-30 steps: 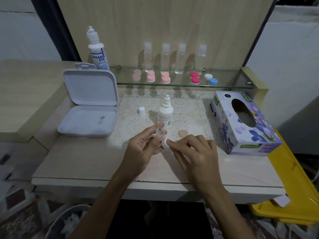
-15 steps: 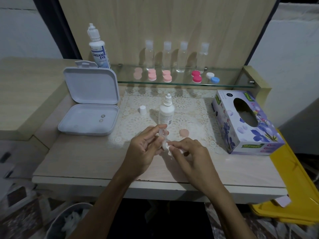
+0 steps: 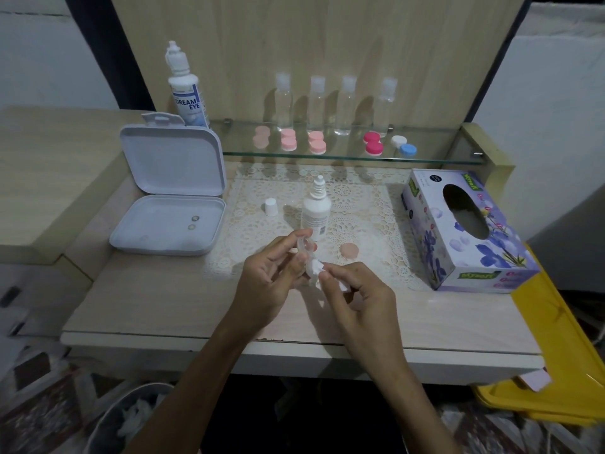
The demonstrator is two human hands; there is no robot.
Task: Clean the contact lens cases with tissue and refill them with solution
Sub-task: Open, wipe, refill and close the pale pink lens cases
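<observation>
Hands over the pale counter [image 3: 163, 306], left hand [image 3: 271, 276] pinching a small clear lens case [image 3: 304, 249], right hand [image 3: 357, 290] pinching a white tissue wad [image 3: 315, 267] against it

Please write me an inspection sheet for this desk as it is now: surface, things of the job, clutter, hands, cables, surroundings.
Surface: desk with a lace mat; glass shelf at the back.
Job's things: lens case in the left hand; tissue pressed to it; uncapped solution bottle upright on the mat, its cap beside it; peach lid on the mat; tissue box at the right.
Clutter: open white box with two lenses; five lens cases, four clear bottles and a large bottle along the shelf.
Hands: left hand holds the case; right hand pinches the tissue.
Cables: nothing seen.
Surroundings: bin with tissues below; yellow lid at the right.
</observation>
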